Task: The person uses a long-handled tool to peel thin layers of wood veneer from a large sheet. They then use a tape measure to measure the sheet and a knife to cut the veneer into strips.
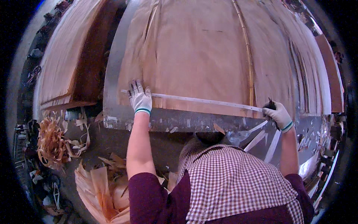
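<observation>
A long white straightedge lies across the near end of thin brown wood veneer sheets. Near its left end my left hand, in a white glove with grey fingers and a green cuff, presses flat with the fingers stretched out. At the other end my gloved right hand is closed beside the straightedge. A dark, pointed shape shows at its fingers; I cannot make out whether it is a tool or the glove's dark fingertips.
A tall veneer stack stands at the left. Curled veneer scraps and larger torn pieces lie on the floor. A thin yellowish strip runs lengthwise over the sheets. White strips hang by my right forearm.
</observation>
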A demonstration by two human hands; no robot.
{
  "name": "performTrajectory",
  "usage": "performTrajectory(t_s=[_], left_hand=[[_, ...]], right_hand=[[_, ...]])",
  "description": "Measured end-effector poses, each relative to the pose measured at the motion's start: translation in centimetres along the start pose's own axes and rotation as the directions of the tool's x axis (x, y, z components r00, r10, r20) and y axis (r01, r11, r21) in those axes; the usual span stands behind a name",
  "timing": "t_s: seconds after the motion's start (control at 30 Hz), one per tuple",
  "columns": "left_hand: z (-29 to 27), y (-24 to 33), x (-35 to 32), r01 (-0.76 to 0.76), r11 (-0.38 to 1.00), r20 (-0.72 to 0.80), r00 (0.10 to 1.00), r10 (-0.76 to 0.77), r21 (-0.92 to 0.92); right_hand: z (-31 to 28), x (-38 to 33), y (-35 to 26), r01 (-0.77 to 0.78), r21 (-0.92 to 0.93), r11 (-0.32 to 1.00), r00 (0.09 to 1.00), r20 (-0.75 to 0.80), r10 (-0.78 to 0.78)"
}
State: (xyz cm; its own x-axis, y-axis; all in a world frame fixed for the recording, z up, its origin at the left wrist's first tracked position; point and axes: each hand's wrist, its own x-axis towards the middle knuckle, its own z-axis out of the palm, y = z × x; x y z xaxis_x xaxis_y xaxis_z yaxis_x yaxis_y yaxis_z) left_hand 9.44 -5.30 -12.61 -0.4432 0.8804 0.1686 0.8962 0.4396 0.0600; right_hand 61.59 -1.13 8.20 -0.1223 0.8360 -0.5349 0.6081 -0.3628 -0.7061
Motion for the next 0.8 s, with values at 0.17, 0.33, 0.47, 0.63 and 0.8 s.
performTrajectory(t_s=[0.17, 0.33, 0.47, 0.63, 0.8], left_hand=[[-2.3, 1.9, 1.2, 0.026, 0.999, 0.157, 0.987, -0.03, 0.028], [-2.4, 5.3, 0.2, -0.033, 0.999, 0.137, 0.99, 0.034, -0.011], [-3.9, 7.8, 0.0, -0.021, 0.997, 0.287, 0.958, -0.003, 0.081], [-2.6, 14.1, -1.9, -0.354, 0.935, -0.063, 0.933, 0.353, 0.002], [-3.9, 18.1, -3.0, -0.255, 0.967, 0.233, 0.941, 0.246, 0.006]], right_hand=[[-0.3, 1.5, 4.2, -0.032, 0.014, 0.999, 0.999, -0.021, 0.032], [0.5, 3.2, 6.3, -0.028, -0.116, 0.993, 0.999, -0.046, 0.023], [0.9, 4.0, 6.5, -0.015, -0.059, 0.998, 1.0, -0.002, 0.015], [1.4, 5.5, 7.6, 0.07, -0.256, 0.964, 0.992, -0.084, -0.094], [1.4, 6.3, 9.9, 0.101, -0.341, 0.935, 0.976, -0.147, -0.159]])
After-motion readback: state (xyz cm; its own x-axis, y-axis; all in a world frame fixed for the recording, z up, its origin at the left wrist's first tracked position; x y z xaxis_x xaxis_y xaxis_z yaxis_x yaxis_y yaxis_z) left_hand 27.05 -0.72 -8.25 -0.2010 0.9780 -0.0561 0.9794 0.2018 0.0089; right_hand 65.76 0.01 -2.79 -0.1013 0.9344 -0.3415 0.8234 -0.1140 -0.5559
